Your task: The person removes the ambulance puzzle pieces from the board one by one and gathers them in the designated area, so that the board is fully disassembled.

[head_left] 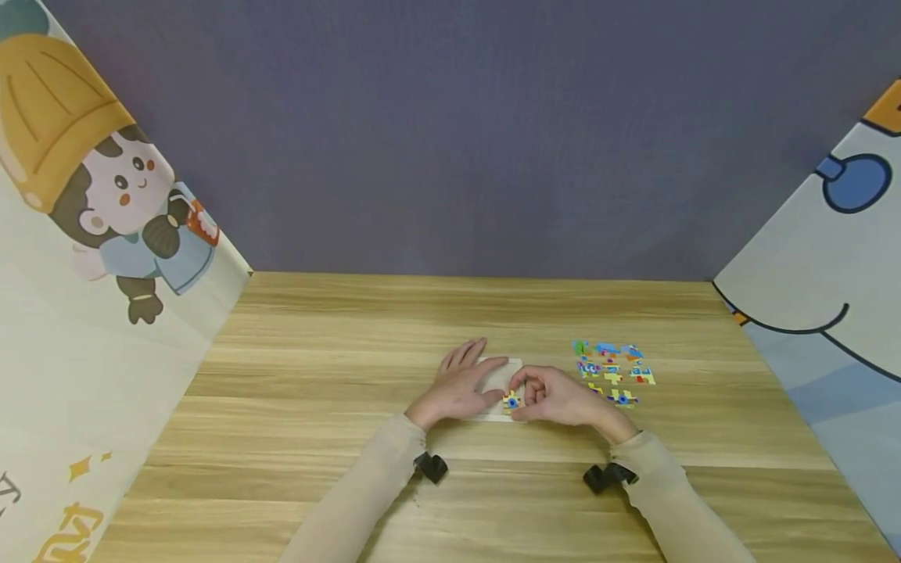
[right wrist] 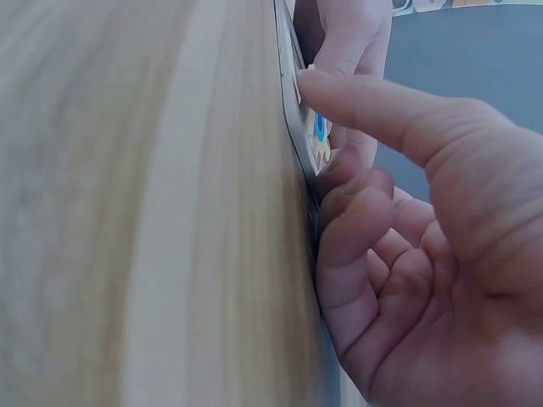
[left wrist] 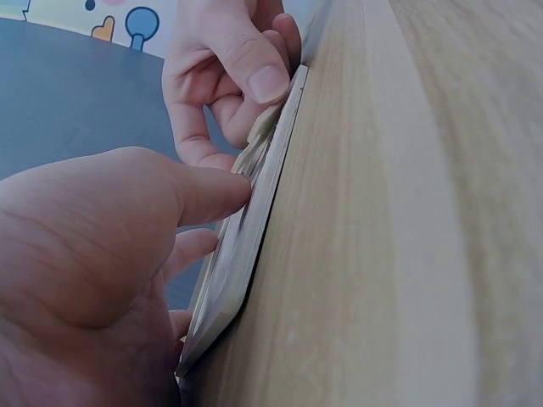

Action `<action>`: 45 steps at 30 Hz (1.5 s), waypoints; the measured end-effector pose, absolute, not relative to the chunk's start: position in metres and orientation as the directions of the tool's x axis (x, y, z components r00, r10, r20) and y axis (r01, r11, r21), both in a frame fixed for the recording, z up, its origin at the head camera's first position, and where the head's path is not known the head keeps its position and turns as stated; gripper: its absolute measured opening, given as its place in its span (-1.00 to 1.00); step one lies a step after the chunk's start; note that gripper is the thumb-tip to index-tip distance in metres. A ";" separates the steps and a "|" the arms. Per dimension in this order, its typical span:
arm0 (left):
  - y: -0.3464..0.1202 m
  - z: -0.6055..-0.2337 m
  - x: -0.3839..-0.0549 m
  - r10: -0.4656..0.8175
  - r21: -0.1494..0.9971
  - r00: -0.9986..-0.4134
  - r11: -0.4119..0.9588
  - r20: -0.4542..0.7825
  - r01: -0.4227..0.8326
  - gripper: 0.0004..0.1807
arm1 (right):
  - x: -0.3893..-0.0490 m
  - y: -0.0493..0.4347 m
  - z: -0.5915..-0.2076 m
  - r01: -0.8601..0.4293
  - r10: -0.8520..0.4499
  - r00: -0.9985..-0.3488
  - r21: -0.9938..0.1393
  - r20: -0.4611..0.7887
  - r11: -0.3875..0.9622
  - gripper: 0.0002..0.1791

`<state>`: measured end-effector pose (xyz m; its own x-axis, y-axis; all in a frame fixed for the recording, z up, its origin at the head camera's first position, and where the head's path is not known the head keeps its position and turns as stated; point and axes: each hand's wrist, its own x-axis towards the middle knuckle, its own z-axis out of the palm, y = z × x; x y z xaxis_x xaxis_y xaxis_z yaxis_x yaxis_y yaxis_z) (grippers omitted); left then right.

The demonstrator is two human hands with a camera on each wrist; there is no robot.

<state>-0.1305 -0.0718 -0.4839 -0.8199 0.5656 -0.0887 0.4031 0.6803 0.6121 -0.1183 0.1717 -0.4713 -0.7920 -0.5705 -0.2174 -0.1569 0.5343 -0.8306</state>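
A pale, thin puzzle tray (head_left: 490,417) lies on the wooden table between the two hands. In its lower right corner is a yellow jigsaw piece (head_left: 511,403) with a blue round spot, its edge raised a little in the left wrist view. My right hand (head_left: 559,396) pinches this piece with thumb (right wrist: 365,102) and curled fingers. Across the tray's left side rests my left hand (head_left: 461,389), fingers spread; its thumb (left wrist: 216,195) points at the piece and touches it or nearly so. Part of the tray is hidden under the left hand.
Several loose, colourful jigsaw pieces (head_left: 612,375) lie in rows to the right of the tray, some partly behind the right hand. A dark grey panel (head_left: 479,141) rises at the table's back edge. Printed walls stand on both sides.
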 end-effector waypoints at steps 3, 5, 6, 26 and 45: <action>-0.071 -0.487 -0.132 0.560 0.605 -0.823 0.689 -0.096 0.399 -0.30 | -0.119 0.172 -0.471 -0.157 -0.567 -0.793 -0.826 -0.221 0.541 -0.53; -0.071 -0.487 -0.133 0.558 0.597 -0.824 0.696 -0.101 0.398 -0.29 | -0.119 0.172 -0.471 -0.157 -0.564 -0.795 -0.823 -0.222 0.546 -0.52; -0.071 -0.487 -0.133 0.558 0.596 -0.824 0.697 -0.102 0.399 -0.29 | -0.119 0.171 -0.471 -0.158 -0.564 -0.796 -0.823 -0.221 0.545 -0.52; -0.082 -0.476 -0.138 0.606 0.648 -0.785 0.650 -0.128 0.397 -0.15 | -0.119 0.174 -0.470 -0.138 -0.561 -0.797 -0.838 -0.222 0.528 -0.55; -0.119 -0.468 -0.132 0.646 0.677 -0.743 0.627 -0.176 0.385 0.12 | -0.120 0.172 -0.475 -0.123 -0.553 -0.797 -0.832 -0.242 0.541 -0.58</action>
